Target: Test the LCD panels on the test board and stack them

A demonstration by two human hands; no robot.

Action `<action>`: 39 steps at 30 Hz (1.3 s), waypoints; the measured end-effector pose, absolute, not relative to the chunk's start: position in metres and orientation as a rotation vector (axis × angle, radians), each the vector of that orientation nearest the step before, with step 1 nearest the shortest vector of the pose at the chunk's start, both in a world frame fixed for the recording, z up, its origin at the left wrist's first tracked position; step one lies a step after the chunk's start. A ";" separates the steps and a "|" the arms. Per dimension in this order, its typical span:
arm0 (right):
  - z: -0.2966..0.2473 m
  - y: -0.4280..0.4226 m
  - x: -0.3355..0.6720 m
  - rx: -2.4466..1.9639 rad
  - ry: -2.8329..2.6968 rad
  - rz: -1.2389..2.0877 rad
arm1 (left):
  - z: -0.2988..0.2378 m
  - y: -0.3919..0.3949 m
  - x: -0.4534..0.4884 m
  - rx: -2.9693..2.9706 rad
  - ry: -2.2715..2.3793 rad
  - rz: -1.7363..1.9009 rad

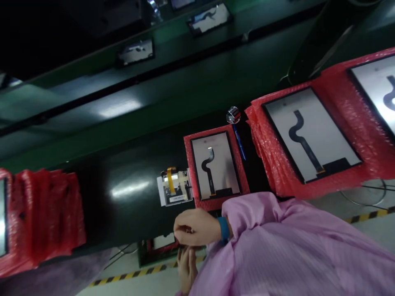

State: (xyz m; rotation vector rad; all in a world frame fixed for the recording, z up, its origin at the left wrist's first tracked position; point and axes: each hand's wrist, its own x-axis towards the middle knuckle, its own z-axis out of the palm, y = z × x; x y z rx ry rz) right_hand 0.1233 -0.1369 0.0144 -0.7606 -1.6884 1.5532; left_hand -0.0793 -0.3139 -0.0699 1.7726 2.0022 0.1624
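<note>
My right hand (197,227), with a blue band (224,228) at its wrist, is held at the table's front edge with its fingers curled. A tiny shiny thing shows between thumb and fingers, too small to name. Just below it is my left hand (187,267), fingers stretched upward, their tips close under the right hand and partly hidden. Beyond the hands, a display panel (224,168) with a dark curved flex cable (210,174) lies on red bubble wrap (243,185). Left of it lies a small circuit assembly (177,189) with an orange flex strip (170,179).
A stack of red bubble bags (265,152) with another panel (333,146) on top stands to the right. More red bags (52,213) lie at the left. A blue pen (240,142) and a round metallic object (233,115) are behind. Panels (211,19) also lie on the far line.
</note>
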 end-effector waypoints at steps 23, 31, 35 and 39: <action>0.017 -0.076 0.261 -1.687 -1.986 0.488 | -0.022 -0.120 0.044 2.502 1.454 0.811; -0.009 -0.038 0.232 -1.476 -1.522 0.998 | -0.023 -0.118 0.041 2.436 1.376 0.837; -0.004 -0.046 0.227 -1.231 -1.512 1.180 | -0.001 -0.111 0.014 2.415 1.309 0.945; 0.001 -0.055 0.220 -1.225 -1.674 1.097 | 0.014 -0.094 -0.038 2.418 1.689 1.125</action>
